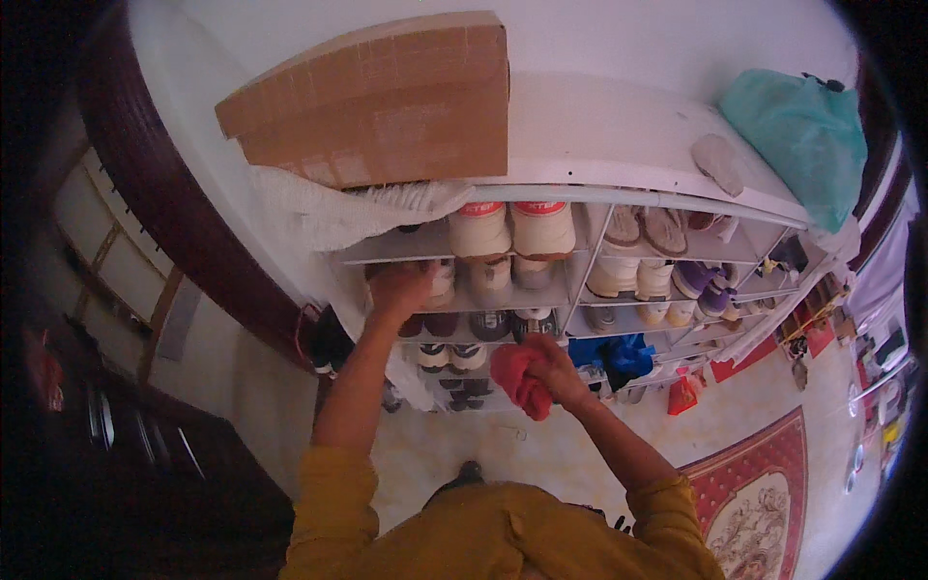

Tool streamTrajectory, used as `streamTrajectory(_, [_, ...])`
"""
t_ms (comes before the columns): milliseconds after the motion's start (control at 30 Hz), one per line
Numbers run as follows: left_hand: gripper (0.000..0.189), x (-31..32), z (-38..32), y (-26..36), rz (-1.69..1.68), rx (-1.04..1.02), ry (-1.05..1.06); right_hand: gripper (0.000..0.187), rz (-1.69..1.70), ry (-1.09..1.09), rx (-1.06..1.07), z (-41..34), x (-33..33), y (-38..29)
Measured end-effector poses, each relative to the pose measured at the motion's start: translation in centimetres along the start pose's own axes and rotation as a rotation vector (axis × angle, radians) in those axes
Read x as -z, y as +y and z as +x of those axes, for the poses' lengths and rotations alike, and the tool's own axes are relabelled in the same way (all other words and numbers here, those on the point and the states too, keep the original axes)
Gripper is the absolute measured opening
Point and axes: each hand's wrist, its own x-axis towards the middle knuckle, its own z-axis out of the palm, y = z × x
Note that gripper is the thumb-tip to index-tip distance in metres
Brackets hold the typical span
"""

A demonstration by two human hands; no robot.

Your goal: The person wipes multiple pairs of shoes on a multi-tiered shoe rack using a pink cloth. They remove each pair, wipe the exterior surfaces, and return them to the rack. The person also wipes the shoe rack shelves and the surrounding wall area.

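Observation:
My left hand (401,288) reaches into the second tier of a white shoe rack (580,275), at the near side of a pale shoe (441,284). Its fingers are partly hidden, and whether they grip a shoe cannot be told. A crumpled red cloth (518,377) is held in my right hand (554,370), in front of the lower tiers. Two cream sneakers (511,232) with red heel patches stand on the top tier. Beside my left hand, grey and white shoes (493,281) share its tier.
A brown cardboard box (377,109) lies on the rack top, over a white knitted cloth (312,210). A teal bag (797,138) sits at the right end. A blue plastic bag (627,355) rests on a lower tier. A red patterned rug (754,507) lies on the floor at right.

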Motion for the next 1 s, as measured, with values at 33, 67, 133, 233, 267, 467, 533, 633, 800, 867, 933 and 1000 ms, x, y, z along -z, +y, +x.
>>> streamTrajectory(33, [0.055, 0.6, 0.4, 0.0, -0.085, -0.016, 0.07, 0.051, 0.002, -0.018, -0.005, -0.1, -0.1, 0.4])
streamTrajectory(67, [0.058, 0.9, 0.3, 0.0, -0.17, -0.03, 0.141, 0.05, 0.004, -0.036, -0.01, -0.2, -0.2, 0.6])
streamTrajectory(133, [0.058, 0.8, -0.1, -0.5, -0.038, -0.061, 0.174, 0.046, 0.05, -0.073, -0.059, -1.3, -0.5, -0.7])
streamTrajectory(233, [0.054, 2.7, -0.7, 0.9, 0.065, 0.088, -0.156, 0.041, 0.029, -0.067, -0.098, -2.7, -0.2, -1.6])
streamTrajectory(267, [0.053, 3.4, -0.6, 1.5, 0.084, 0.17, -0.33, 0.04, 0.006, -0.055, -0.107, -2.9, 0.1, -1.5])
streamTrajectory(467, [0.047, 0.4, -0.7, -1.3, -0.161, 0.227, 0.119, 0.037, -0.02, -0.005, -0.025, -1.9, -0.2, -2.6])
streamTrajectory(533, [0.043, 2.6, -0.9, -0.6, -0.173, 0.182, -0.082, 0.038, -0.089, -0.098, 0.117, -0.2, -0.5, -3.4])
streamTrajectory(633, [0.048, -1.8, 2.0, -5.6, -0.33, 0.085, -0.193, 0.04, -0.219, -0.169, 0.156, 4.1, -2.1, -3.9])
streamTrajectory(800, [0.046, -1.7, 3.1, -5.0, 0.328, -0.202, -0.397, 0.046, -0.241, -0.098, 0.359, 7.1, -4.5, -4.1])
streamTrajectory(867, [0.036, 1.3, 0.8, -2.4, 0.202, -0.111, -0.422, 0.048, -0.424, -0.123, 0.526, 9.6, -3.2, -1.1])
streamTrajectory(933, [0.022, 1.5, -1.8, -2.3, 0.144, -0.122, -0.383, 0.048, -0.462, -0.15, 0.534, 10.6, -2.5, -0.1])
streamTrajectory(1000, [0.016, 0.5, -5.3, -3.4, 0.153, -0.255, -0.284, 0.046, -0.337, -0.188, 0.358, 10.6, -2.0, -0.7])
